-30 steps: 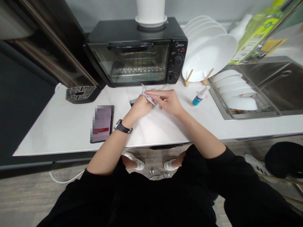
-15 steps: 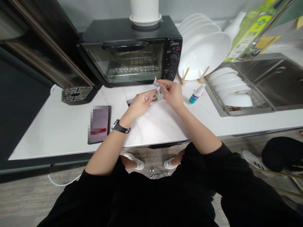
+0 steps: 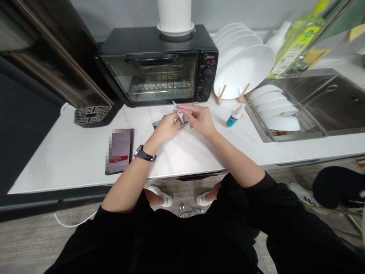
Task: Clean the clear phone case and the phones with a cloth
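Note:
My left hand, with a black-strapped watch on the wrist, has its fingers closed at a thin whitish strip. My right hand pinches the same strip from the right, close to the left fingers. What the strip is made of is too small to tell. Partly hidden beneath both hands, a dark flat object lies on the white counter. A small spray bottle with a blue label stands right of my right hand. To the left lies a dark-edged tablet.
Behind the hands sits a black toaster oven with a white pot on top. White plates stand in a rack beside it. Bowls rest over the sink. A dark appliance is at the left.
My right hand has moved left, closer to my left hand, and the whitish strip has shifted left with it. My left hand stays in nearly the same place.

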Action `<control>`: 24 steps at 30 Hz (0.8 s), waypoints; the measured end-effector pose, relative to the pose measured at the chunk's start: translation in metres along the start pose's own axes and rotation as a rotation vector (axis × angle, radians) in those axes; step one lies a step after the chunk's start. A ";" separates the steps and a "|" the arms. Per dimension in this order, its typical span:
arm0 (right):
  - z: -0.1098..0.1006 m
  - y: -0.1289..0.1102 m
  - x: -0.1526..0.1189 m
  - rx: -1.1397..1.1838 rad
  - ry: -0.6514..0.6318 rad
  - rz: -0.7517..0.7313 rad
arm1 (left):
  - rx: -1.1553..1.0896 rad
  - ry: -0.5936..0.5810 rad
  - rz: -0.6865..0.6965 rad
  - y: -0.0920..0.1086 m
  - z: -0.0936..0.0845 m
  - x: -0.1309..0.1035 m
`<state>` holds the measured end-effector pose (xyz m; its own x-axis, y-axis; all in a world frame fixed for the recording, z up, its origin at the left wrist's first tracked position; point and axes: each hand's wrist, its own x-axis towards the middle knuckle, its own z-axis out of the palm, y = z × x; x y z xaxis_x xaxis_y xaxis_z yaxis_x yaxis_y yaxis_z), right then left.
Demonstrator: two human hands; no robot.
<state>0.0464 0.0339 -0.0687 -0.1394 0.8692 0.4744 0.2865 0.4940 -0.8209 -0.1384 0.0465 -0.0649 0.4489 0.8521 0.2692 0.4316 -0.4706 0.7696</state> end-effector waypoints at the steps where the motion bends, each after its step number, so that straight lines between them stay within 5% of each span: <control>1: 0.003 -0.004 -0.003 0.038 -0.059 -0.034 | 0.020 -0.001 0.015 0.000 0.000 0.000; 5: 0.008 -0.011 -0.008 0.125 -0.208 -0.176 | -0.014 -0.031 0.070 0.004 -0.002 -0.001; 9: 0.008 -0.009 -0.008 0.072 -0.175 -0.164 | -0.052 -0.042 0.051 0.002 -0.001 0.000; 14: 0.006 0.005 -0.003 -0.070 -0.029 -0.089 | -0.052 -0.003 -0.068 -0.005 -0.003 0.002; 20: -0.005 0.035 0.011 -0.177 0.244 0.107 | -0.404 -0.076 -0.225 0.001 -0.019 0.001; 24: -0.012 0.045 0.019 -0.064 0.395 0.033 | -0.501 -0.041 -0.195 0.007 -0.028 0.001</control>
<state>0.0677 0.0721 -0.0927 0.2428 0.8031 0.5442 0.3452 0.4527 -0.8221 -0.1567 0.0500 -0.0434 0.4321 0.8984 0.0790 0.0880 -0.1292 0.9877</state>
